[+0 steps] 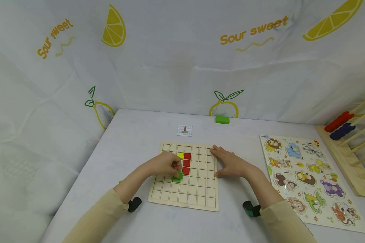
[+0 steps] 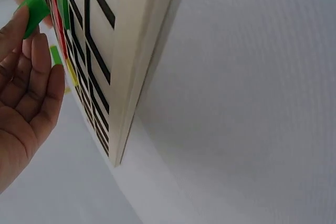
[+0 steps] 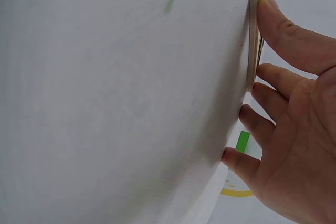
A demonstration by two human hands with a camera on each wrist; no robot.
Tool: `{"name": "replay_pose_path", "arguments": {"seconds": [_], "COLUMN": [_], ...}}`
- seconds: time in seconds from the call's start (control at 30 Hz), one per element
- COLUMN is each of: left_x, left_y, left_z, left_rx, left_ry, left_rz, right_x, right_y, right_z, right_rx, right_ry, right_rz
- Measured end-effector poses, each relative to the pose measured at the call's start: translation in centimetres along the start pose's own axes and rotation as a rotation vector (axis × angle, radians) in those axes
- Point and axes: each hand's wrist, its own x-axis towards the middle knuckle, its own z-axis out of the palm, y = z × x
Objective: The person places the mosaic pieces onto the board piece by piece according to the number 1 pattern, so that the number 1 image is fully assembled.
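Observation:
My left hand [image 1: 164, 163] pinches a small green block [image 2: 35, 13] between thumb and finger, just over the wooden grid board [image 1: 197, 201]. Beneath it in the board lies a green tile [image 1: 176, 180]. A column of red tiles [image 1: 186, 163] fills squares right of that hand, and a yellow tile [image 1: 180, 155] sits beside the top red one. With fingers spread, my right hand [image 1: 232, 163] rests at the board's right edge; the right wrist view shows its thumb [image 3: 270, 11] against the edge. Behind the board lies a small pattern card [image 1: 185, 130] with a coloured grid figure.
A green block [image 1: 222, 120] lies at the table's back edge. To the right is an animal puzzle board [image 1: 310, 175], with a wooden rack [image 1: 359, 158] of red and blue beads beyond it. A printed white cloth [image 1: 170, 67] hangs behind the table.

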Motion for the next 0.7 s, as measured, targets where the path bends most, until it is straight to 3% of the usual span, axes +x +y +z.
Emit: {"name": "replay_pose_path", "arguments": {"seconds": [0.37,0.7], "left_x": [0.9,0.8], "left_y": [0.8,1.4], "left_z": [2.3,2.2], "left_rx": [0.026,0.054], "left_ry": [0.027,0.009], "left_rz": [-0.038,-0.024], "right_x": [0.0,0.1], "right_y": [0.0,0.1], "right_z": [0.1,0.1], "right_rx": [-0.001,-0.018], "right_ry": [0.001,0.004], "right_rz": [0.004,0.003]}}
